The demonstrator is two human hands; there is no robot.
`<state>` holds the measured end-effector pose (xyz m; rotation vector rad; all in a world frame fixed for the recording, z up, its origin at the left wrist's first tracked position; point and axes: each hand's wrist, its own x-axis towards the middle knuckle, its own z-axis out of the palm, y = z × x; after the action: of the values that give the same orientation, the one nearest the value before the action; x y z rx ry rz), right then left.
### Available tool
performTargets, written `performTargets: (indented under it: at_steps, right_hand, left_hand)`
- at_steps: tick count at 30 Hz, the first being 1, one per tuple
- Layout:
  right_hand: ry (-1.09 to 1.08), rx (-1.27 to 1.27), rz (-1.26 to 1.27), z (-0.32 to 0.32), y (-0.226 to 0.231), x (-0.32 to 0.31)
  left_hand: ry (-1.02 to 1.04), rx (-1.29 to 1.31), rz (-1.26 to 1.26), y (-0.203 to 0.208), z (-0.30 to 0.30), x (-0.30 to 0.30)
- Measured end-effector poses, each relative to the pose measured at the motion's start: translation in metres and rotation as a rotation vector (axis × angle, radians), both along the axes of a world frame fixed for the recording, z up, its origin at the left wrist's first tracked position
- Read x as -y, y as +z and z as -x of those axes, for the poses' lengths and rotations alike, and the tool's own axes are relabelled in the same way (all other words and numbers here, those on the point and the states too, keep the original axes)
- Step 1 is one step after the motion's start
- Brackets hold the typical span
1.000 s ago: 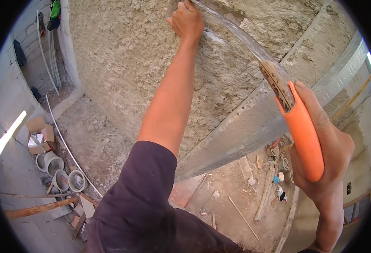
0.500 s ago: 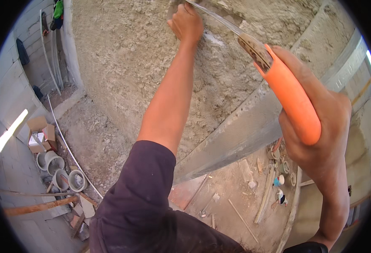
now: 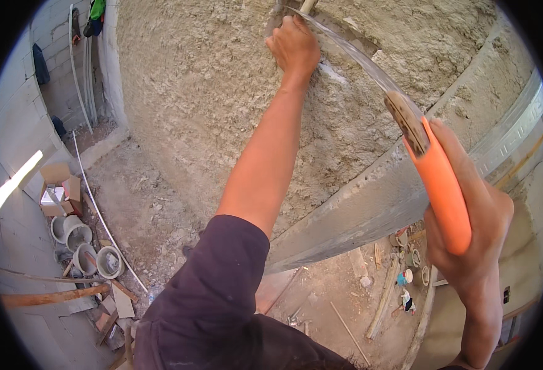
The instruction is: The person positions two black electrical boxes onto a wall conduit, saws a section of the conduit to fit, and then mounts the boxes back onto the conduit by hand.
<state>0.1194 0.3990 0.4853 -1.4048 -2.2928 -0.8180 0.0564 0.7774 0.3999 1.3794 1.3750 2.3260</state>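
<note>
I have the left arm (image 3: 262, 148) stretched far up, left hand (image 3: 295, 48) clenched; the right hand (image 3: 484, 222) curls in a grip, forearm (image 3: 482, 317) upright below.

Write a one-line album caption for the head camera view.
Right hand gripping an orange-handled handsaw, left hand near its blade, in front of a rough, mortar-coated wall.

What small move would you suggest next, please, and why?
I would probably ease the left hand slightly back from the saw blade: that hand seems closed around a pale stick, the blade's far end looks close to its fingers, and the right hand grips the orange handle.
</note>
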Motion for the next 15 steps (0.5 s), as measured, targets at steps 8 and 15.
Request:
performTargets:
  at_steps: [8, 15]
  right_hand:
    - [0.059, 0.06, -0.039, -0.012, 0.004, 0.008]
    - [-0.024, 0.045, -0.01, -0.007, -0.002, 0.016]
  left_hand:
    - [0.004, -0.039, 0.085, -0.005, 0.011, -0.011]
    - [0.113, 0.058, -0.182, -0.004, 0.005, -0.009]
